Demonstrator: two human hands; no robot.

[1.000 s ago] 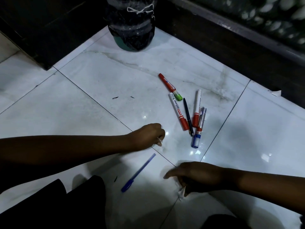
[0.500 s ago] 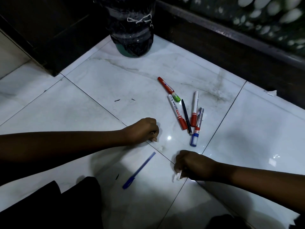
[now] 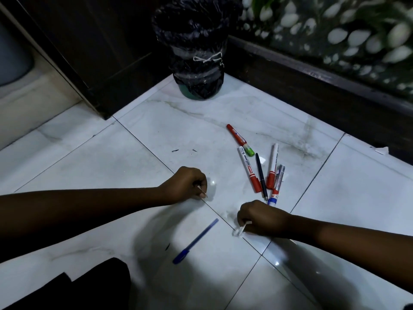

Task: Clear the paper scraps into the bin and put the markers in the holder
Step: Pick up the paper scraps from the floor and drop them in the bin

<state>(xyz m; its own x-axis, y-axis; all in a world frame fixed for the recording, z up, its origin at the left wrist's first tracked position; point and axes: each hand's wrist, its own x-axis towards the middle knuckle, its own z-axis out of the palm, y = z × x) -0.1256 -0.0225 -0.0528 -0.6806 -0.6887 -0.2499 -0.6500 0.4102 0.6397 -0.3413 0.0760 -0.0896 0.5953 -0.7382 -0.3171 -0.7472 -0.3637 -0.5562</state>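
My left hand (image 3: pixel 186 185) is closed in a fist on the white floor tiles, with a thin white paper scrap (image 3: pixel 202 191) poking out between its fingers. A crumpled white paper scrap (image 3: pixel 240 230) sticks out below the fingers of my right hand (image 3: pixel 260 218), which is also closed. Just beyond the right hand lie several markers: a red one with a green cap (image 3: pixel 240 139), a white and red one (image 3: pixel 249 168), a thin black pen (image 3: pixel 261 175), another red-capped one (image 3: pixel 273 165) and a blue-tipped one (image 3: pixel 276 187). A blue pen (image 3: pixel 195 241) lies between my arms. The bin (image 3: pixel 197 50), lined with a black bag, stands in the far corner.
Dark walls meet behind the bin. A small white scrap (image 3: pixel 381 150) lies by the right wall's base. Tiny dark specks (image 3: pixel 175 150) mark the tiles left of the markers. Dark clothing (image 3: pixel 89 287) fills the bottom left. No marker holder is in view.
The view has tilted up, so more of the bin shows. My right hand has curled shut on its scrap and drawn toward the markers. The left hand has stayed closed on its scrap.
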